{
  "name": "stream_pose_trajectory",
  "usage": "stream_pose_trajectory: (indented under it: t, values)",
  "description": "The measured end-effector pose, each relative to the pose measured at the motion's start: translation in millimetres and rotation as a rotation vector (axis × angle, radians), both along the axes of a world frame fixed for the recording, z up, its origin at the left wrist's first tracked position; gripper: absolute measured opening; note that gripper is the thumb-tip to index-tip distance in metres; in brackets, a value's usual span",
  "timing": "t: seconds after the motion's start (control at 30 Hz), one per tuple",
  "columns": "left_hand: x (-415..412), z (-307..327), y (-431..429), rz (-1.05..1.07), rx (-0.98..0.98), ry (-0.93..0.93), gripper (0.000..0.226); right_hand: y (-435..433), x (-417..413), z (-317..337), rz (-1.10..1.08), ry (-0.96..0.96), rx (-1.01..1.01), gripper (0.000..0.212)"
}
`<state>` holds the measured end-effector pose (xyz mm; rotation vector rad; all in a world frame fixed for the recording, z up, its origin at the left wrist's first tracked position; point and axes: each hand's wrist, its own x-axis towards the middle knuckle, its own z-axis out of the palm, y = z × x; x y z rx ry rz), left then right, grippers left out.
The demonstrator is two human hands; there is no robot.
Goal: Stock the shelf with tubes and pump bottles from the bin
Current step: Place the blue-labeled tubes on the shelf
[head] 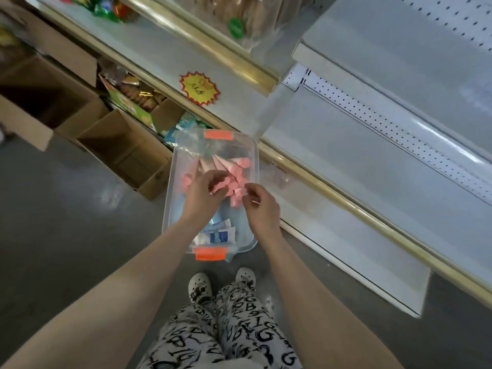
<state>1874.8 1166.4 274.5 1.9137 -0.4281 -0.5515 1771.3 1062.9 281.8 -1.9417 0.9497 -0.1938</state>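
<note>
A clear plastic bin (254,155) with orange latches stands on the floor in front of my feet. Several pink tubes (234,166) with round caps lie piled in its far half. White and blue tubes (219,234) lie in its near half. Both my hands are inside the bin over the pink pile. My left hand (203,194) curls its fingers round a pink tube. My right hand (262,205) pinches the cap end of another pink tube (237,199). The grey shelf (372,166) with a gold front rail runs diagonally just right of the bin.
Open cardboard boxes (125,150) stand on the floor left of the bin, and one holds snack packets. A yellow and red starburst price tag (200,88) sticks to the shelf edge above. Bagged goods sit on the upper shelf. The floor is grey concrete.
</note>
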Motion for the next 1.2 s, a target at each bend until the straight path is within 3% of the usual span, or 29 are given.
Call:
stream_pose_trajectory:
  t: [0.57,0.9,1.07,1.2]
  values:
    - [10.3,-160.9,38.3,-0.002,0.327,0.203,0.034,10.2,28.2,-146.5,0.136,0.470,0.255,0.047]
    - [21.7,-229.6,26.3,-0.141,0.633,0.331,0.047,15.3,48.9,-227.7,-0.068,0.634,0.425,0.039]
    - [22.3,-251.9,23.7,-0.209,0.744,0.398,0.054,20.7,54.3,-258.6,-0.293,0.627,0.630,0.017]
    - [23.0,-267.9,20.6,-0.366,0.843,0.369,0.037,24.5,57.8,-267.8,-0.381,0.598,0.799,0.029]
